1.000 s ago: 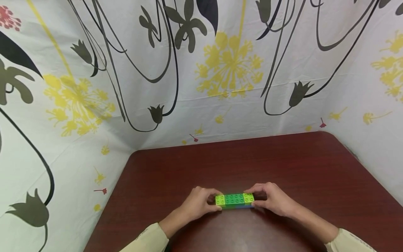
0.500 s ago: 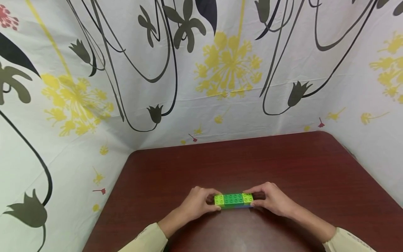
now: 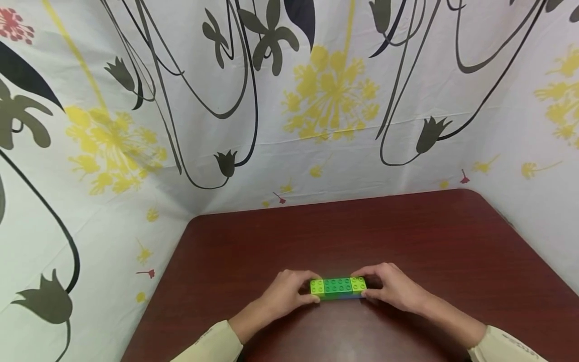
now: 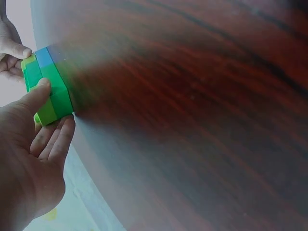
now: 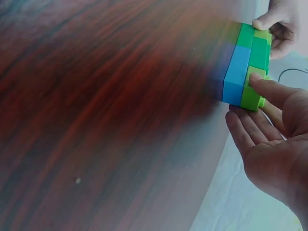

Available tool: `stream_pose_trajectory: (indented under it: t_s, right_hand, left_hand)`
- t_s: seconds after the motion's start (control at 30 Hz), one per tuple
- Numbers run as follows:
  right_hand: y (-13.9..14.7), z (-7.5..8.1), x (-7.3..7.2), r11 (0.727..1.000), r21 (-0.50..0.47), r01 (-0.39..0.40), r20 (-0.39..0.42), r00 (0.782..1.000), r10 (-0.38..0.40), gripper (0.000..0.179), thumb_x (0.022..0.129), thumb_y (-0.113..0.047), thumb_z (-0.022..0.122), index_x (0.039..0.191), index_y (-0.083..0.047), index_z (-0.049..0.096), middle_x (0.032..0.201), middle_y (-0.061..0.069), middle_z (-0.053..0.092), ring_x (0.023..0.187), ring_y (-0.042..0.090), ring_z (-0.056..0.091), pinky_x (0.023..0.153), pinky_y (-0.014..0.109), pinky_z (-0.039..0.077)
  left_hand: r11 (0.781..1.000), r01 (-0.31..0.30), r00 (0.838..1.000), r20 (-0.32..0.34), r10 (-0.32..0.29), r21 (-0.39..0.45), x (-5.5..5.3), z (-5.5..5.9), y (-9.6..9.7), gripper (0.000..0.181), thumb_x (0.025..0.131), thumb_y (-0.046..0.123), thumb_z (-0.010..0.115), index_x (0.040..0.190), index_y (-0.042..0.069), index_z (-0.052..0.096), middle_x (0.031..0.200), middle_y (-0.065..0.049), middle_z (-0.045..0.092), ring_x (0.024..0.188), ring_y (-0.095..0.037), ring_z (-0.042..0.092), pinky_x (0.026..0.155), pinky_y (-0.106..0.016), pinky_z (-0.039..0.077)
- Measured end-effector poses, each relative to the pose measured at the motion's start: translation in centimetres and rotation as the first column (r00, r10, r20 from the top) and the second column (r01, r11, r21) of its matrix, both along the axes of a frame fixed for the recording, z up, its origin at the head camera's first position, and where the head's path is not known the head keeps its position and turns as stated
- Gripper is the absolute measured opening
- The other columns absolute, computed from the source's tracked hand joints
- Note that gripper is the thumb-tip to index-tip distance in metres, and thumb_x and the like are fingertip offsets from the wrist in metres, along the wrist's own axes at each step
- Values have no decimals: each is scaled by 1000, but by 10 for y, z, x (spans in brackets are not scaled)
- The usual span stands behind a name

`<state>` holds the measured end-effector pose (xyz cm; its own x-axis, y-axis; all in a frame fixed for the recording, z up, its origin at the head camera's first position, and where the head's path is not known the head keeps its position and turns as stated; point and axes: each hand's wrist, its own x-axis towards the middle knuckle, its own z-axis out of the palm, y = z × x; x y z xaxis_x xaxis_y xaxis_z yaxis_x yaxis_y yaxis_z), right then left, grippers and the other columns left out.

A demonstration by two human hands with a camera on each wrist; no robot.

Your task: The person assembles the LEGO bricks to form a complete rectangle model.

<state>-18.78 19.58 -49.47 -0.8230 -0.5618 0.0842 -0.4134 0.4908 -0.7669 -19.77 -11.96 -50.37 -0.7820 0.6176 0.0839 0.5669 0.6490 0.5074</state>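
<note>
A two-layer bar of toy building bricks lies on the table between my hands. Its upper layer has a green brick in the middle and a lime brick at either end. Below, a blue brick sits at the right and a green brick at the left. My left hand pinches the left end, thumb on the near side. At the other end my right hand pinches the lime brick the same way. In both wrist views the other fingers reach around the brick ends.
The dark red-brown table has rounded far corners. A white cloth printed with flowers hangs behind it and along both sides. Pale yellow sleeves cover the forearms.
The hands and the brick bar stay in the same place on the table. Only the head view shifts slightly.
</note>
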Motion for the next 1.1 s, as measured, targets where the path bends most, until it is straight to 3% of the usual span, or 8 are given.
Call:
stream_pose_trajectory:
  t_s: [0.17,0.3,0.43,0.67,0.8,1.1]
  right_hand:
    - [2,2,1,999,44,-13,-35,999,14,56,92,-20,86,142,-2,67,137,13,70,123,31,68,92,42,60]
    - [0,2,3,999,37,-9,-42,999,10,62,91,-25,86,144,0,65,140,15,68,126,35,67,94,43,59]
    - [-4,0,5,999,41,3,-48,999,-1,56,93,-26,85,140,-1,68,135,14,71,121,30,69,91,37,60]
    - [-9,0,3,999,32,29,-53,998,-27,42,94,-21,84,131,-4,74,121,6,77,99,9,70,77,28,58]
    - [-11,3,-5,999,31,27,-73,997,-24,40,94,-20,84,130,-4,75,120,8,77,95,9,70,76,29,58]
    - [-13,6,-35,996,76,46,-142,989,-35,37,95,-15,83,130,-4,75,122,7,76,101,13,69,79,31,58]
  left_hand:
    - [998,9,1000,-8,-9,-58,0,4,0,66,88,49,86,142,15,68,136,6,70,121,-6,65,99,-31,56]
    - [1000,9,1000,30,-8,-28,0,8,-1,70,94,53,78,150,15,62,145,6,65,129,-11,63,103,-37,55]
    - [1000,14,1000,23,-14,25,1,8,-2,57,101,48,71,149,17,64,142,8,66,127,-10,64,102,-36,55]
    - [999,16,1000,6,-16,51,-4,4,-4,41,97,41,78,133,22,75,125,13,74,111,0,67,90,-27,57]
    - [999,6,1000,-19,-5,42,-9,6,-3,39,96,40,81,131,22,77,122,12,75,104,3,66,84,-23,56]
    - [999,-45,997,-67,45,14,-32,9,1,39,98,39,79,133,22,75,125,10,74,102,-1,66,86,-25,55]
